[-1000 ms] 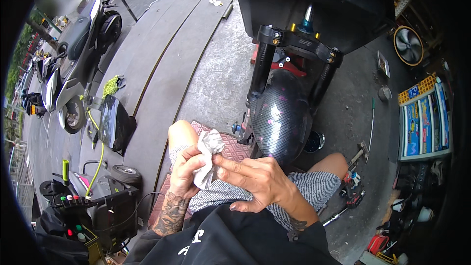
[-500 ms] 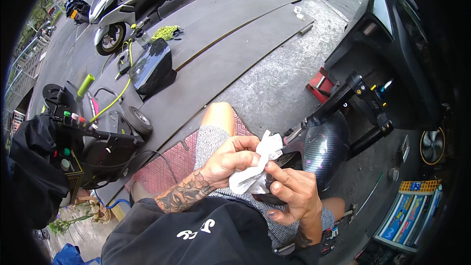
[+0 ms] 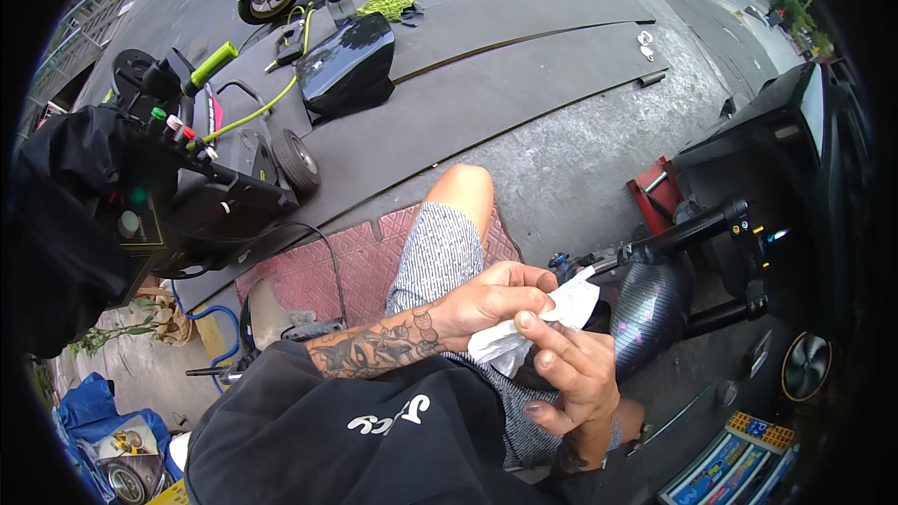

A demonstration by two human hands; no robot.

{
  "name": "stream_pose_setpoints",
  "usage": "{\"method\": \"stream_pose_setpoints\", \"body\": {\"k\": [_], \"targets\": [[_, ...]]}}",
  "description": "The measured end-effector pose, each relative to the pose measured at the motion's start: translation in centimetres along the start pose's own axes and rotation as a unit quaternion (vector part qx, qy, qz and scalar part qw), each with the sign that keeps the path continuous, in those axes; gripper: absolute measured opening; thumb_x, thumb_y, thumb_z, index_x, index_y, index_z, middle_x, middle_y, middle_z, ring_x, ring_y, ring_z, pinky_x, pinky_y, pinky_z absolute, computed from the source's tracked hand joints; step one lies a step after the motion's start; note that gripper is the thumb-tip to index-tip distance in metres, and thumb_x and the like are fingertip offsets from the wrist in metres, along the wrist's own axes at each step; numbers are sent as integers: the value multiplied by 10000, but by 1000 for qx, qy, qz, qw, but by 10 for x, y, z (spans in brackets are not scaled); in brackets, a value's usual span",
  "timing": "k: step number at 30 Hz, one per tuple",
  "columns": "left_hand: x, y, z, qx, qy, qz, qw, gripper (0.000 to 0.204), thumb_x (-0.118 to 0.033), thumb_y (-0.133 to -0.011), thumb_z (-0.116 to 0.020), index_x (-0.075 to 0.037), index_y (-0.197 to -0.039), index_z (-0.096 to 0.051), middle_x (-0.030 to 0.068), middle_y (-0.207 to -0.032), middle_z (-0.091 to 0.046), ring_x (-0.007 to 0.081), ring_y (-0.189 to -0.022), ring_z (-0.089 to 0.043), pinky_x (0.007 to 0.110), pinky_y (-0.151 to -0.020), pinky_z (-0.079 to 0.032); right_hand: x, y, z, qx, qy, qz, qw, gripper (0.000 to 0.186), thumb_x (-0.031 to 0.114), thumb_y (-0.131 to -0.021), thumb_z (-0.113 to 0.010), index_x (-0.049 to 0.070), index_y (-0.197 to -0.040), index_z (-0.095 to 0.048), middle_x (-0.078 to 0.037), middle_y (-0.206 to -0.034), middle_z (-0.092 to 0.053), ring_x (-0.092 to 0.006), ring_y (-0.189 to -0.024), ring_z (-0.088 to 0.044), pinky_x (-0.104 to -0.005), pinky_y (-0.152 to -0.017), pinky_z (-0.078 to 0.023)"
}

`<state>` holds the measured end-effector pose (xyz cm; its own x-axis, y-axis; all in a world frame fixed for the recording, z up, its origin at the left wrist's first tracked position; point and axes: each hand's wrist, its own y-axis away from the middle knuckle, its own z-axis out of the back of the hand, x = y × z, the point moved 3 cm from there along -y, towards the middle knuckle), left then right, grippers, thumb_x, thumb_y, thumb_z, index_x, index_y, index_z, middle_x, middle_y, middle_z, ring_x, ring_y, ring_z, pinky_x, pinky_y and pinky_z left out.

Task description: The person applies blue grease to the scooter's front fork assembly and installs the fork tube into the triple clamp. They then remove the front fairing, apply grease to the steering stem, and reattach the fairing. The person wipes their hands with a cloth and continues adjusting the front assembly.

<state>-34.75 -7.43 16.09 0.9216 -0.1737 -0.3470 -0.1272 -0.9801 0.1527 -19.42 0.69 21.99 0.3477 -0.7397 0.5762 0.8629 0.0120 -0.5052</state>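
A crumpled white paper tissue (image 3: 575, 304) is pinched in my left hand (image 3: 496, 301), over my lap. Its lower corner hangs below my left fingers. My right hand (image 3: 578, 376) is held against the tissue from the right, its index fingertip close to my left fingertips. The right thumb stands apart from the fingers, and dark smudges show on that hand. Just beyond the tissue are a black fork leg (image 3: 697, 236) and a glossy dark, carbon-patterned fender (image 3: 650, 313) of a motorbike part. Part of what lies behind the tissue is hidden.
A black wheeled machine (image 3: 234, 206) with a yellow-green hose stands left. A glossy black panel (image 3: 351, 65) lies on grey boards, near a yellow-green cloth (image 3: 386, 7). Under my leg is a red mat (image 3: 318, 266). A red stand (image 3: 655, 192) and a fan (image 3: 806, 367) are at right.
The view has turned, so the surroundings sit differently in the picture. My hands and the tissue stay together, and the tissue's upper end now points more to the right.
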Motion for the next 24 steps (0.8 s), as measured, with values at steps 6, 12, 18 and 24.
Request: {"method": "stream_pose_setpoints", "body": {"k": [6,12,18,24], "targets": [[-28,8,39,-58,-11,-136,989,370,-137,-1013,-655,54,-1329,-637,151,-1181,-739,218,-1093,-729,355,-985,-576,-7,20,-34,-222,-418,-107,874,868,697,-982,-557,190,-1657,-354,-362,-1505,-537,-272,-779,-720,-299,-593,-536],[-28,24,37,-45,-55,-157,985,378,-55,-992,-693,44,-1353,-644,127,-1212,-741,198,-1107,-717,357,-999,-563,-13,19,-48,-245,-490,-72,833,892,731,-979,-543,195,-1660,-331,-390,-1486,-536,-258,-766,-712,-284,-597,-521],[-33,35,19,-58,-144,-205,966,429,-32,-976,-728,42,-1385,-623,120,-1224,-737,201,-1139,-710,364,-1018,-555,-11,-1,-31,-219,-226,6,949,784,646,-976,-606,125,-1552,-505,-370,-1335,-661,-228,-603,-681,-297,-542,-527],[-35,43,13,-36,-169,-193,966,441,-20,-960,-743,72,-1373,-617,133,-1253,-733,199,-1174,-698,358,-1029,-551,5,-8,-10,-92,28,-15,995,564,533,-901,-717,115,-1278,-680,-207,-1388,-701,-212,-659,-654,-289,-573,-508]]}}
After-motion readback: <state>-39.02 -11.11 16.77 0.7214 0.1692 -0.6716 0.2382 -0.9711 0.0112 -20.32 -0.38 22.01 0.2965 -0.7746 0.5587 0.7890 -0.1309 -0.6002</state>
